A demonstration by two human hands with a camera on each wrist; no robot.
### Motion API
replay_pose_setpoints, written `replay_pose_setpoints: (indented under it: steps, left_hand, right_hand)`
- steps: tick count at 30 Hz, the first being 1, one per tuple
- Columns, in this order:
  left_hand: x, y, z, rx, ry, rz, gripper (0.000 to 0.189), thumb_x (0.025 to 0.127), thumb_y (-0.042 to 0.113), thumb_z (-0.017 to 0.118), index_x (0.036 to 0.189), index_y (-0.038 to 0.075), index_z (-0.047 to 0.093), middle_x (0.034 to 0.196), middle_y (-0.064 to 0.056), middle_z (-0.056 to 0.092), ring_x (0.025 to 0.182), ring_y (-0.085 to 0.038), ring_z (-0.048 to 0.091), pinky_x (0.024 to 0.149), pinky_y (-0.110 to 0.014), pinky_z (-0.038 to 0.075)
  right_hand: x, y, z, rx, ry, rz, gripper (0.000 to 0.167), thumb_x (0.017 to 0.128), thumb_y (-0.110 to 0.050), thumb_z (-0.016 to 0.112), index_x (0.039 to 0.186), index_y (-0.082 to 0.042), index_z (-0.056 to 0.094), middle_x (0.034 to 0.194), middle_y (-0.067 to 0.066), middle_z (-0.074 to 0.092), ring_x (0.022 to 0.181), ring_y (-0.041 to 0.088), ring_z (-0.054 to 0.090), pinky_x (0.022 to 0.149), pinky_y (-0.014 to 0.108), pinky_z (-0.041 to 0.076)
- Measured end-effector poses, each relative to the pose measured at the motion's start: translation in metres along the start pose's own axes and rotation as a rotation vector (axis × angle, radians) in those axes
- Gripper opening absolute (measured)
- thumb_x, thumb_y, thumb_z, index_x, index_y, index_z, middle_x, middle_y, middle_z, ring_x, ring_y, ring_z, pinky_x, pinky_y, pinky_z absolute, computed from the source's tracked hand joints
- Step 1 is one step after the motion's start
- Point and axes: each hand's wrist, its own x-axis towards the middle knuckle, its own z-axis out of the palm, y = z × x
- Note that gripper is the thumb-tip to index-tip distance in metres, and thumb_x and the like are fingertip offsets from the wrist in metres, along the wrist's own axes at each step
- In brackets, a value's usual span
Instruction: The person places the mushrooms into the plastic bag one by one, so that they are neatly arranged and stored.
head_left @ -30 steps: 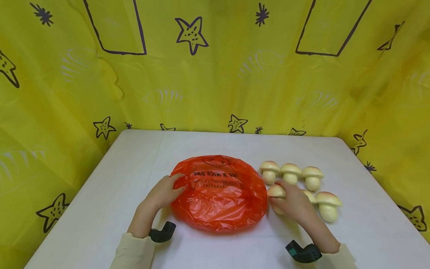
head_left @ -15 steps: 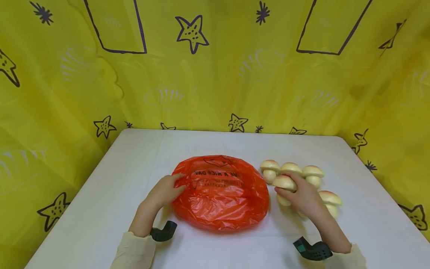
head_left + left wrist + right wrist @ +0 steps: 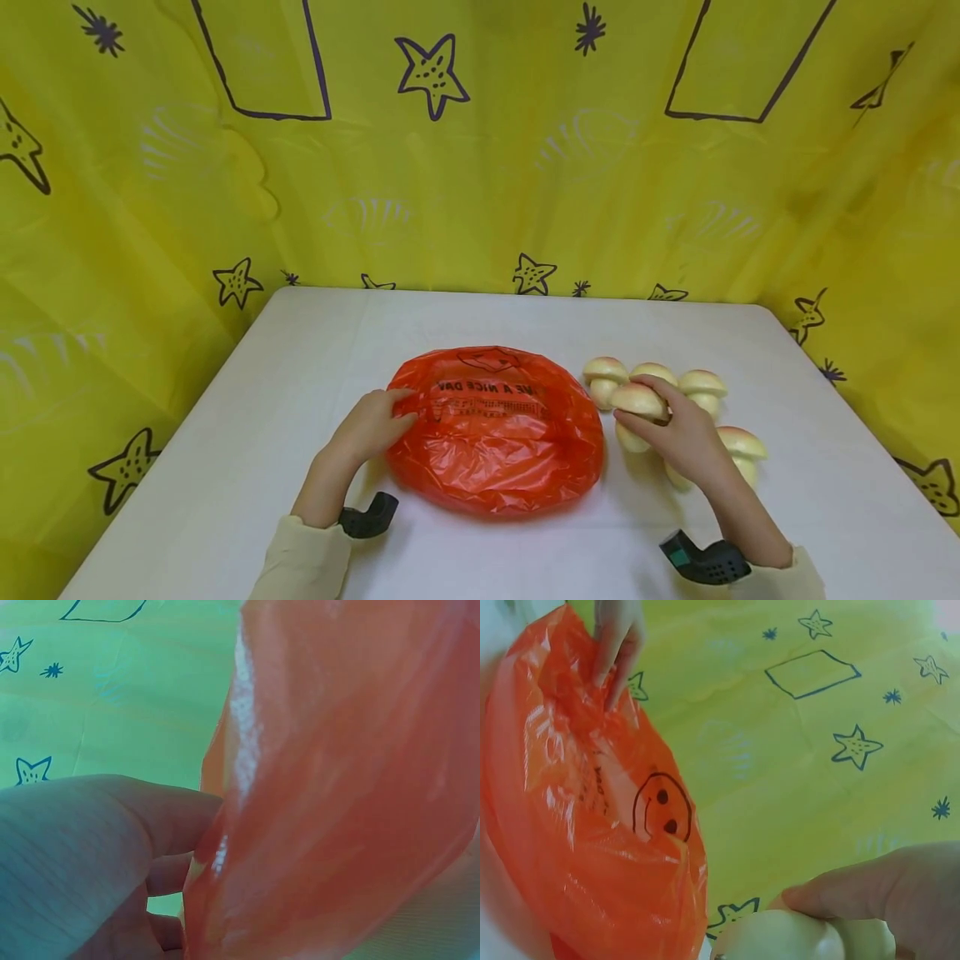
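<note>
A red plastic bag (image 3: 495, 492) with dark printing stands on the white table, its mouth spread wide. My left hand (image 3: 371, 427) pinches the bag's left rim; in the left wrist view the thumb (image 3: 180, 817) lies against the red plastic. To the bag's right, my right hand (image 3: 690, 437) holds a cream mushroom (image 3: 637, 402) by its cap, between thumb and fingers, the stem pointing down. That mushroom (image 3: 780, 937) also shows at the bottom of the right wrist view. Part of a mushroom stem (image 3: 678, 479) shows beneath the right hand, the rest hidden.
Behind the right hand stands a row of mushrooms, with one at its left end (image 3: 604, 371) and one at its right end (image 3: 703, 383). Another mushroom (image 3: 742, 442) stands right of the wrist. A yellow patterned curtain (image 3: 480, 167) encloses the table (image 3: 322, 333).
My right hand has lifted the front-left mushroom and moved slightly right and back with it, a little away from the bag. The left hand stays at the bag's rim.
</note>
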Motion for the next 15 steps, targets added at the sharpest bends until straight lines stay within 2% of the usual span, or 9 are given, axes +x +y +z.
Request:
replay_pose_setpoints:
  steps: [5,8,12,15]
  left_hand:
    - [0.000,-0.001,0.000,-0.007,0.000,-0.005,0.041,0.087,0.015,0.059,0.124,-0.003,0.055,0.118,-0.020,0.056,0.102,-0.032,0.052,0.083,-0.044,0.048]
    - [0.001,-0.002,0.001,-0.014,-0.004,-0.016,0.042,0.087,0.015,0.060,0.124,-0.003,0.055,0.118,-0.020,0.056,0.101,-0.031,0.052,0.082,-0.043,0.049]
    - [0.002,-0.003,0.002,-0.015,-0.009,-0.012,0.042,0.087,0.016,0.060,0.124,-0.003,0.055,0.118,-0.020,0.056,0.101,-0.030,0.052,0.082,-0.043,0.048]
    - [0.003,-0.004,0.003,-0.012,-0.012,-0.006,0.042,0.087,0.016,0.060,0.124,-0.003,0.055,0.118,-0.019,0.056,0.102,-0.031,0.052,0.083,-0.044,0.048]
  right_hand:
    - [0.001,-0.002,0.002,0.067,-0.016,-0.006,0.058,0.081,-0.031,0.070,0.127,-0.003,0.049,0.122,0.020,0.050,0.105,0.034,0.048,0.085,0.049,0.040]
    - [0.003,-0.005,0.004,0.111,-0.017,0.001,0.057,0.081,-0.030,0.070,0.127,-0.005,0.049,0.123,0.018,0.049,0.102,0.031,0.048,0.081,0.040,0.045]
    - [0.005,-0.009,0.008,0.211,-0.016,-0.003,0.054,0.081,-0.023,0.070,0.128,-0.006,0.049,0.121,0.015,0.049,0.094,0.022,0.052,0.069,0.024,0.049]
    - [0.006,-0.013,0.012,0.299,-0.030,-0.014,0.055,0.082,-0.019,0.070,0.131,-0.006,0.047,0.122,0.014,0.048,0.090,0.016,0.054,0.067,0.021,0.049]
